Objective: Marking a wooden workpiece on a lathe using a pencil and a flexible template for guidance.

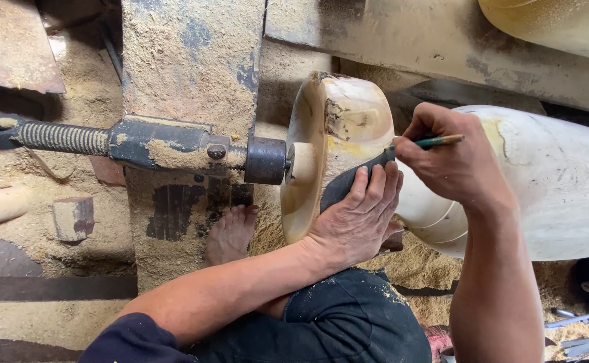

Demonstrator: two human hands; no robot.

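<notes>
Fingers of the left hand [358, 218] press a dark pad [348, 181] flat against a pale wooden bowl blank [338, 128] on a lathe. Right hand [452, 161], at 3 o'clock, pinches a green pencil [439, 141].

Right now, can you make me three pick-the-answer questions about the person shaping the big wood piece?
1. Where is the left hand?
A. flat on the wooden workpiece
B. on the floor
C. on the threaded screw

2. What colour is the pencil?
A. red
B. green
C. white

3. What is the right hand doing?
A. hanging empty
B. holding a hammer
C. gripping the pencil

Answers: 1 A, the palm and fingers press on the wood. 2 B, its shaft looks green. 3 C, the fingers close around it.
</notes>
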